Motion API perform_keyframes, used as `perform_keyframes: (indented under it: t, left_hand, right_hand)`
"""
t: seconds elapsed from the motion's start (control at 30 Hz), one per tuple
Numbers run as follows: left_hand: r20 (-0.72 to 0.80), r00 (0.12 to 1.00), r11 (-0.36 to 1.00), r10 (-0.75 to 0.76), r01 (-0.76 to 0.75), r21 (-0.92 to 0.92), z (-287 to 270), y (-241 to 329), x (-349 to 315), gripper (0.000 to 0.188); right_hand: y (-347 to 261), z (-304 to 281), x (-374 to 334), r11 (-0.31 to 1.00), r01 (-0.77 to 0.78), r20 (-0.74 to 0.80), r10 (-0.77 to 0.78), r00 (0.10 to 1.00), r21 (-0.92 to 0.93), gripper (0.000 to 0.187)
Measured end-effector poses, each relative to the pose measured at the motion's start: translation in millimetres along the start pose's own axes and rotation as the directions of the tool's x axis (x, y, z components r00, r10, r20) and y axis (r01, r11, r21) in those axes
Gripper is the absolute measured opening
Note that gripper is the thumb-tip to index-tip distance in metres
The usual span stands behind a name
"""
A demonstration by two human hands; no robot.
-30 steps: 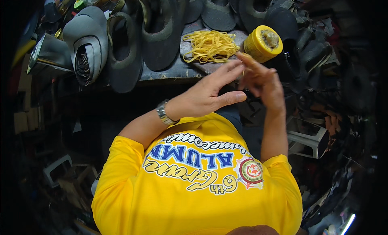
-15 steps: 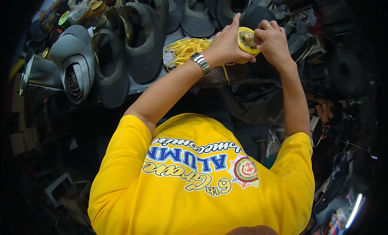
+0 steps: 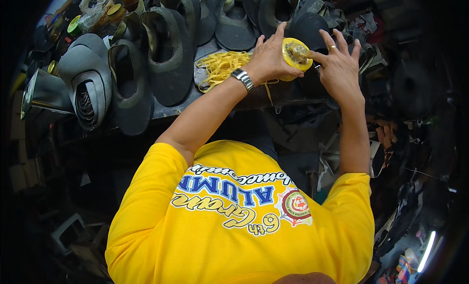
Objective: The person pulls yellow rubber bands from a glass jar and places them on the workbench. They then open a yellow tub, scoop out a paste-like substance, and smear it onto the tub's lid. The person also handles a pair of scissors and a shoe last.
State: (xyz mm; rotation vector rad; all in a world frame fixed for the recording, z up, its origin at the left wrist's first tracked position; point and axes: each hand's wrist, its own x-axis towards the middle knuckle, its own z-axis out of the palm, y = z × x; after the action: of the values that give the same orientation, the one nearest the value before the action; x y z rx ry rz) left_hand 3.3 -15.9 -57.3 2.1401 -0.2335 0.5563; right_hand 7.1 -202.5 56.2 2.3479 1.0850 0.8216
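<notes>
A small round yellow tub point(image 3: 306, 65) is tipped toward me, with my left hand point(image 3: 268, 59) closed around its side. Inside sits a lumpy, greyish-yellow paste point(image 3: 296, 50). From the right, the index finger of my right hand point(image 3: 342, 71) reaches over the tub's rim to the paste, while the other fingers are raised and spread. A tiny shiny bit shows near that thumb, too small to make out. By my left wrist lies a loose pile of thin yellow strips point(image 3: 223, 65), one strand hanging over the bench edge.
Several dark shoe uppers point(image 3: 168, 64) crowd the bench to the left and behind the tub. A grey curled stack of sheet material point(image 3: 88, 79) and a metal can point(image 3: 46, 91) stand at far left. Jars point(image 3: 116, 13) and a tape roll point(image 3: 93, 0) sit behind them.
My right hand has gone from bunched fingers at the tub to spread fingers with the index finger stretched out. The tub and left hand have shifted slightly left in view.
</notes>
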Motion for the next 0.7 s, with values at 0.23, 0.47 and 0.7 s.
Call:
perform_keyframes:
  t: [0.23,0.47,0.7]
  left_hand:
    - [0.047,0.998,0.999,-0.045,0.046,-0.017,1.0,-0.5,-1.9,0.137]
    - [0.022,0.999,0.999,-0.047,0.047,-0.017,-1.8,0.8,-0.8,0.138]
    - [0.056,0.996,0.996,-0.072,0.074,-0.042,-1.0,-0.5,-0.6,0.14]
  right_hand:
    - [33.6,-37.9,-0.4,0.834,-0.174,-0.571,0.495,0.655,0.524,0.045]
    - [-16.6,25.3,-15.6,0.663,-0.278,0.007,0.381,0.925,0.695,0.051]
    - [-33.0,22.5,-12.0,0.783,-0.346,0.295,0.216,0.931,0.517,0.057]
